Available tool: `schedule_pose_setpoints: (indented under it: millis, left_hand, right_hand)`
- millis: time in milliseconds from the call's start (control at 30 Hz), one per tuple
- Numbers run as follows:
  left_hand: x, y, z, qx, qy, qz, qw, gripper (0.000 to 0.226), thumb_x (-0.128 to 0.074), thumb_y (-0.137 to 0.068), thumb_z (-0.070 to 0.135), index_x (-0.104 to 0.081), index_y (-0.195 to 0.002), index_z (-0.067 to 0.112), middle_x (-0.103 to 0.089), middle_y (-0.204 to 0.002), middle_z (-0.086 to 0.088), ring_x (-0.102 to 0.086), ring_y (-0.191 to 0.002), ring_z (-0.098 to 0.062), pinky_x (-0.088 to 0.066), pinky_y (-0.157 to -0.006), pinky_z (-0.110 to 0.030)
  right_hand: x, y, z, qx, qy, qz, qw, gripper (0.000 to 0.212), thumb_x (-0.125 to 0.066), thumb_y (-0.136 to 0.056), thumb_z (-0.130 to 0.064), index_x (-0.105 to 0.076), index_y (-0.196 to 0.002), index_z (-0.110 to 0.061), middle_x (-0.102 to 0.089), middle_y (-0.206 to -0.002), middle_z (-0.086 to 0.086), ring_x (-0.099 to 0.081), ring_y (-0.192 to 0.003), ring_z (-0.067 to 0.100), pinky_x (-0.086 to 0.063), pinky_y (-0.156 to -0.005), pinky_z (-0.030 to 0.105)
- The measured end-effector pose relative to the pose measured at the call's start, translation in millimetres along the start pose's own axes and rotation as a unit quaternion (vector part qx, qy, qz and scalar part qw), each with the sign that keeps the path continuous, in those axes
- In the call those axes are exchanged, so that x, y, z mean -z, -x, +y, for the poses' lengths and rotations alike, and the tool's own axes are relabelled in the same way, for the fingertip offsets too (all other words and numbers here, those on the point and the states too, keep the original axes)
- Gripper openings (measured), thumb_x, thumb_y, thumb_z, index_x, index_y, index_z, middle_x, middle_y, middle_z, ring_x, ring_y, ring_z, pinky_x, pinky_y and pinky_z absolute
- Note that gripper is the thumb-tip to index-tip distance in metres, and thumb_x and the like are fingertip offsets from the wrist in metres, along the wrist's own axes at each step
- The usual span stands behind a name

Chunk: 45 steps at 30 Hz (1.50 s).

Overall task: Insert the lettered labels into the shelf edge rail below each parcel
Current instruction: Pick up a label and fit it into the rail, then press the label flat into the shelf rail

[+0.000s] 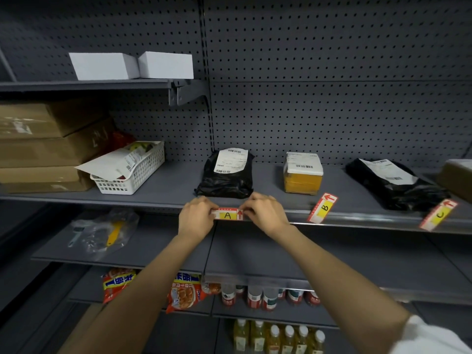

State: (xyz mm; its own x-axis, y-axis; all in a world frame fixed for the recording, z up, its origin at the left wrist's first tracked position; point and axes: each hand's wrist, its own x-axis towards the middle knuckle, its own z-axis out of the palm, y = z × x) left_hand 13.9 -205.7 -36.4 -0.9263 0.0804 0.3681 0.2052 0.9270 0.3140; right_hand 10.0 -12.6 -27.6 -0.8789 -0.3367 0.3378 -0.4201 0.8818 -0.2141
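Note:
The label marked A (228, 214), red and white with a yellow patch and a red arrow, lies along the shelf edge rail (357, 221) below a black parcel (226, 175). My left hand (196, 215) pinches its left end and my right hand (263, 213) its right end. The label marked B (323, 208) lies loose and tilted on the shelf in front of a yellow box parcel (302, 176). The label marked C (438, 214) lies tilted beside another black parcel (393, 183) at the right.
A white basket (135, 175) with envelopes and stacked cardboard boxes (43, 146) stand at the left of the same shelf. Two white boxes (132, 65) sit on the upper shelf. Lower shelves hold a plastic bag (102, 231), snack packs (184, 292) and bottles (278, 335).

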Motion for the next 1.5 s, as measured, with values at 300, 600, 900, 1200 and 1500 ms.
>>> schedule_pose_setpoints:
  millis: [300, 600, 900, 1200, 1500]
  left_hand:
    - [-9.5, -13.6, 77.6, -0.034, 0.110, 0.021, 0.993, 0.022, -0.066, -0.082, 0.022, -0.064, -0.104, 0.021, -0.064, -0.108, -0.002, -0.058, -0.105, -0.021, -0.049, -0.081, -0.036]
    - [-58.6, -22.3, 174.0, -0.047, 0.139, -0.040, 0.988, 0.024, -0.072, -0.078, 0.026, -0.067, -0.101, 0.022, -0.067, -0.108, -0.002, -0.062, -0.101, -0.021, -0.053, -0.085, -0.037]
    - [-83.4, -19.7, 220.0, -0.032, 0.143, -0.034, 0.989, 0.012, -0.071, -0.079, 0.023, -0.069, -0.090, 0.024, -0.062, -0.104, 0.000, -0.061, -0.094, -0.018, -0.055, -0.077, -0.039]
    - [-71.8, -23.3, 194.2, -0.026, 0.116, -0.053, 0.991, 0.008, -0.063, -0.085, 0.012, -0.064, -0.080, 0.019, -0.058, -0.101, -0.001, -0.060, -0.091, -0.020, -0.051, -0.081, -0.036]
    - [-65.4, -4.5, 165.3, -0.069, 0.093, -0.056, 0.992, 0.026, -0.062, -0.085, 0.011, -0.067, -0.109, 0.019, -0.063, -0.109, -0.003, -0.061, -0.100, -0.023, -0.053, -0.085, -0.040]
  right_hand:
    - [49.7, 24.1, 49.2, -0.038, 0.071, 0.070, 0.994, 0.025, -0.056, -0.091, -0.031, -0.062, -0.114, -0.025, -0.061, -0.114, 0.003, -0.053, -0.110, 0.025, -0.038, -0.090, 0.036]
    - [90.8, 64.3, 123.2, -0.088, 0.102, 0.064, 0.989, 0.027, -0.059, -0.088, -0.029, -0.062, -0.114, -0.020, -0.059, -0.118, 0.006, -0.050, -0.113, 0.029, -0.033, -0.090, 0.037]
    - [100.3, 77.8, 158.7, -0.115, 0.010, 0.033, 0.993, 0.015, -0.057, -0.090, -0.023, -0.066, -0.100, -0.016, -0.061, -0.103, 0.008, -0.061, -0.097, 0.030, -0.047, -0.077, 0.037]
    - [79.7, 78.2, 143.0, -0.126, -0.056, -0.004, 0.991, 0.008, -0.058, -0.088, -0.016, -0.064, -0.092, -0.016, -0.067, -0.102, 0.008, -0.063, -0.094, 0.030, -0.048, -0.079, 0.036]
    - [61.7, 87.1, 139.3, -0.131, -0.023, 0.043, 0.990, 0.013, -0.053, -0.091, -0.014, -0.061, -0.100, -0.015, -0.064, -0.105, 0.008, -0.062, -0.094, 0.030, -0.049, -0.076, 0.037]
